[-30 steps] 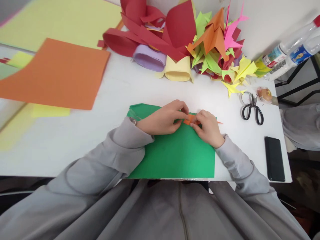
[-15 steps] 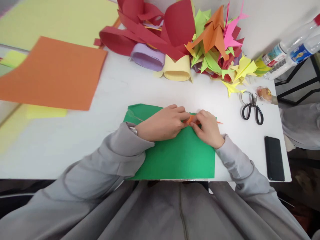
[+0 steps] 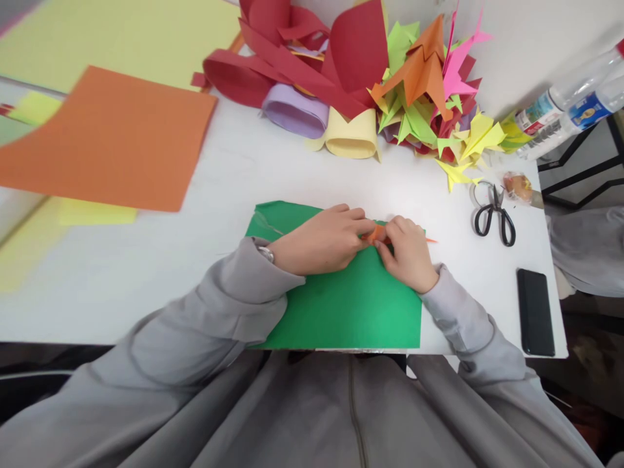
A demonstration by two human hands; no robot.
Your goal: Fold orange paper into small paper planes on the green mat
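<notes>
A small piece of folded orange paper (image 3: 376,234) is pinched between my two hands over the far edge of a green sheet (image 3: 348,309). My left hand (image 3: 326,240) grips its left side, fingers closed and pointing right. From the other side my right hand (image 3: 408,252) holds it with thumb and fingers pressed together. A thin orange tip pokes out to the right, beyond my right hand. Most of the folded paper is hidden by my fingers, so its full shape cannot be made out. The green sheet lies flat at the table's front edge.
Large orange sheet (image 3: 112,143) at the left, over yellow paper. Along the back lie red paper loops (image 3: 244,78), a purple loop (image 3: 297,114), and a heap of folded paper shapes (image 3: 422,71). Black-handled scissors (image 3: 496,218), a phone (image 3: 535,312) and plastic bottles (image 3: 550,107) are at the right.
The view has shifted slightly, so the table's things appear a little further right. Both hands keep their hold on the orange paper, with hardly any visible finger movement.
</notes>
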